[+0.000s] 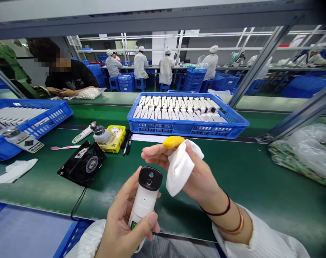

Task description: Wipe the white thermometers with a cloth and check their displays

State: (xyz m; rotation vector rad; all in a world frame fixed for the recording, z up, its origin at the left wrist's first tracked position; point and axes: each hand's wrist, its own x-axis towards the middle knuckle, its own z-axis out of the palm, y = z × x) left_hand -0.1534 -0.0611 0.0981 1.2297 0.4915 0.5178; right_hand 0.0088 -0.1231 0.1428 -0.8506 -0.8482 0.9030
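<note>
My left hand (125, 218) is wrapped round a white infrared thermometer (145, 199), held upright just above the bench's front edge. Its black head, with two round sensor windows, faces me, and a bit of green shows near my thumb. Close beside it, to the upper right, my right hand (199, 175) grips a folded white cloth (179, 168) between thumb and fingers. A yellow finger cot (173, 142) covers one fingertip of that hand. The cloth and the thermometer are apart.
A blue crate (188, 129) of white devices stands ahead, another blue crate (53, 118) at left. On the green bench (246, 179) lie a black fan (83, 163), a yellow basket (119, 143), a metal-topped bottle (100, 134) and plastic bags (308, 150). A co-worker (71, 75) sits opposite.
</note>
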